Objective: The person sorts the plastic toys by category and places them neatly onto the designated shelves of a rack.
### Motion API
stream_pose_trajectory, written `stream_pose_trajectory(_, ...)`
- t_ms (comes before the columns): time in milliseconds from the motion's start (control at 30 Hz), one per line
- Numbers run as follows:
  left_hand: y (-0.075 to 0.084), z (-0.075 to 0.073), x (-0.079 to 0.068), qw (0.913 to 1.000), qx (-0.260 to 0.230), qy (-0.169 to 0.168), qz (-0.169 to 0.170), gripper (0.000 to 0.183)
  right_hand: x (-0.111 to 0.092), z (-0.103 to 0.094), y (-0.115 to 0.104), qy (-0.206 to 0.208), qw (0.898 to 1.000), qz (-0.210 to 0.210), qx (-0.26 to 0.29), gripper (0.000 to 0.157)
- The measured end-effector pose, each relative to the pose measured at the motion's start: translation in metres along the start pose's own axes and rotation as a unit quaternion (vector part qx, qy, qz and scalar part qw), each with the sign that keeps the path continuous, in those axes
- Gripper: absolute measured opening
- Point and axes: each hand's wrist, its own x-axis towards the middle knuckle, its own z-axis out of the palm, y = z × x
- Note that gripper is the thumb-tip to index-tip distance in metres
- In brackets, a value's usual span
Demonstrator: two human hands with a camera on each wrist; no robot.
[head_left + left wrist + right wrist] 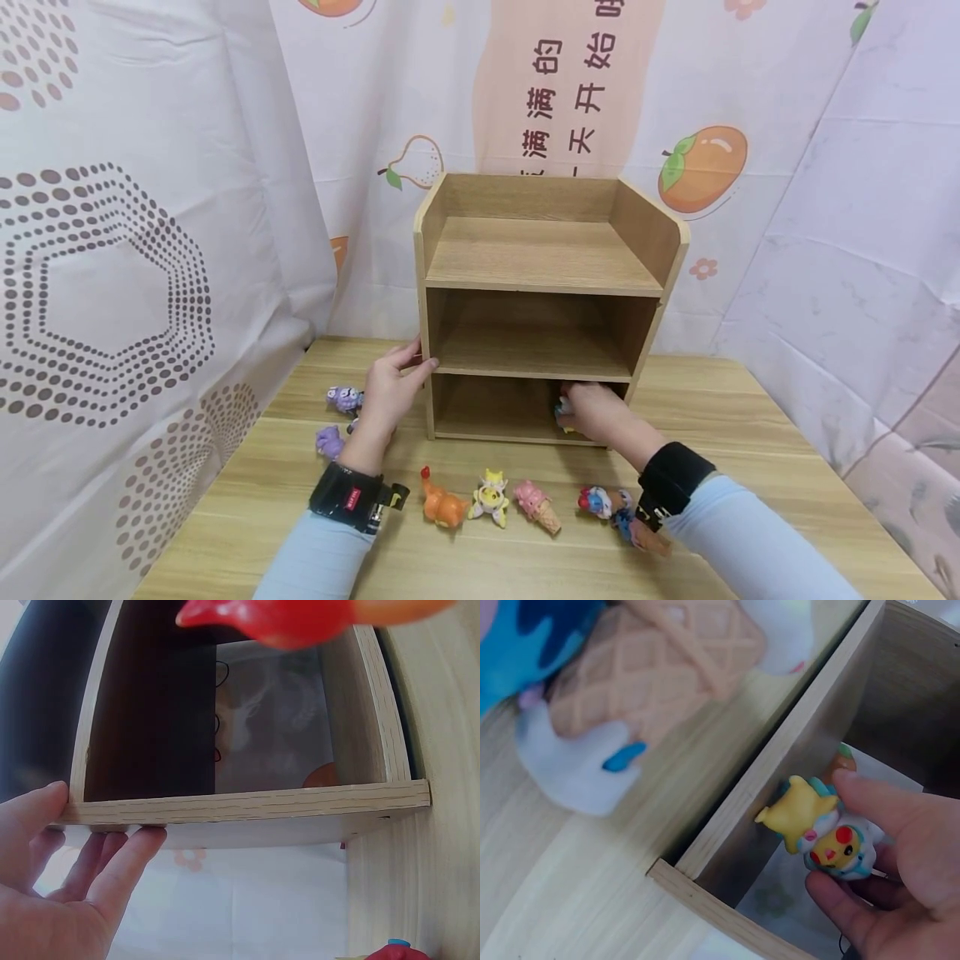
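Observation:
A wooden shelf unit [543,258] with an upper ledge and two compartments stands on the table. My left hand [390,387] grips its left side panel [247,806], thumb at the front edge and fingers along the outer face. Inside the right part of the lower compartment is my right hand [600,410]. Between thumb and fingers it pinches a small toy figurine [840,847] with a yellow face, red cheeks, a white and teal hood and a yellow star. The fingers partly cover the figurine in the head view.
Along the front of the table lie an orange figurine [444,507], a yellow one [491,498], a pink ice-cream-cone one [537,506] and a red, white and blue one [596,502]. A blue cone figurine [630,529] lies by the right wrist. Purple figurines [330,442] lie at left. Printed curtains hang behind.

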Motion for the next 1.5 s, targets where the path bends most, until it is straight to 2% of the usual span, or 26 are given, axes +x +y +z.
stream_pose_trajectory(67, 0.000, 0.000, 0.000, 1.0000, -0.001, 0.000, -0.001, 0.051, -0.001, -0.001, 0.001, -0.013, 1.000, 0.004, 0.001, 0.027)
stream_pose_trajectory(233, 0.002, 0.000, -0.001, 1.0000, 0.002, -0.001, -0.001, 0.050, -0.005, -0.004, 0.001, -0.032, 0.999, -0.008, -0.002, 0.054)
stream_pose_trajectory(400, 0.002, 0.000, -0.002, 1.0000, 0.006, -0.002, -0.001, 0.051, -0.010, -0.005, 0.000, -0.033, 0.999, -0.026, -0.001, 0.057)
stream_pose_trajectory(600, 0.002, 0.000, -0.002, 1.0000, 0.005, 0.001, -0.005, 0.051, -0.012, -0.007, -0.002, -0.036, 0.999, -0.035, -0.006, 0.053)
stream_pose_trajectory(800, 0.001, 0.001, -0.001, 1.0000, -0.003, -0.001, -0.004, 0.052, -0.016, -0.011, 0.001, -0.027, 0.997, -0.072, -0.008, 0.053)
stream_pose_trajectory(1000, 0.001, 0.000, -0.001, 1.0000, 0.004, -0.003, -0.004, 0.052, -0.016, -0.014, 0.006, -0.013, 0.994, -0.109, -0.009, 0.041)
stream_pose_trajectory(1133, 0.002, 0.000, -0.002, 1.0000, 0.005, -0.005, -0.005, 0.052, -0.016, -0.015, 0.010, -0.007, 0.993, -0.116, -0.008, 0.036)
stream_pose_trajectory(1300, 0.002, 0.000, -0.002, 0.9999, -0.002, -0.005, -0.009, 0.052, -0.015, -0.012, 0.011, 0.001, 0.995, -0.101, -0.012, 0.028)
stream_pose_trajectory(1433, 0.001, 0.001, -0.002, 0.9999, -0.005, -0.004, -0.009, 0.053, -0.014, -0.011, 0.010, 0.009, 0.998, -0.068, -0.016, 0.016)
stream_pose_trajectory(1500, 0.001, 0.001, -0.002, 0.9999, -0.005, -0.004, -0.009, 0.052, -0.015, -0.010, 0.009, 0.014, 0.998, -0.051, -0.024, 0.016)
